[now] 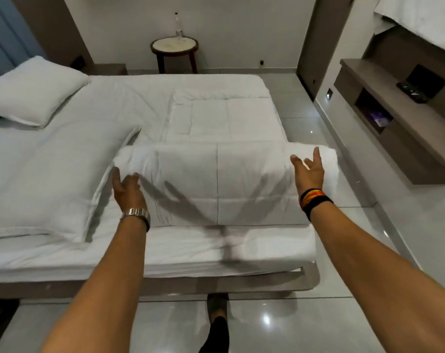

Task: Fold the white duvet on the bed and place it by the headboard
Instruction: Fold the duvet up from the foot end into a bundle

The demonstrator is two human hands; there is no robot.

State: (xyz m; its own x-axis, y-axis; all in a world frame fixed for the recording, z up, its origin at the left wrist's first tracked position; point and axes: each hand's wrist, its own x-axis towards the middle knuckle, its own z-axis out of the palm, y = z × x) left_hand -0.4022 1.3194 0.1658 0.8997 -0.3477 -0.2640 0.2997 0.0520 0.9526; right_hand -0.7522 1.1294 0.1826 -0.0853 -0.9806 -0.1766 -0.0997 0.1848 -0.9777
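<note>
The white duvet (pixel 216 179) lies partly folded across the right end of the bed (pixel 139 253), its near layer doubled over into a thick roll and a flat part (pixel 221 115) spread beyond it. My left hand (pixel 127 189) rests at the roll's left end, fingers spread against the fabric. My right hand (pixel 309 171) hovers at the roll's right end, fingers apart and holding nothing. The headboard (pixel 10 44) is the blue panel at the far left.
Two white pillows (pixel 35 93) (pixel 50 179) lie at the left by the headboard. A round side table (pixel 174 45) with a bottle stands behind the bed. A wall shelf unit (pixel 394 115) juts out on the right. Glossy tiled floor surrounds the bed; my foot (pixel 217 309) stands below its edge.
</note>
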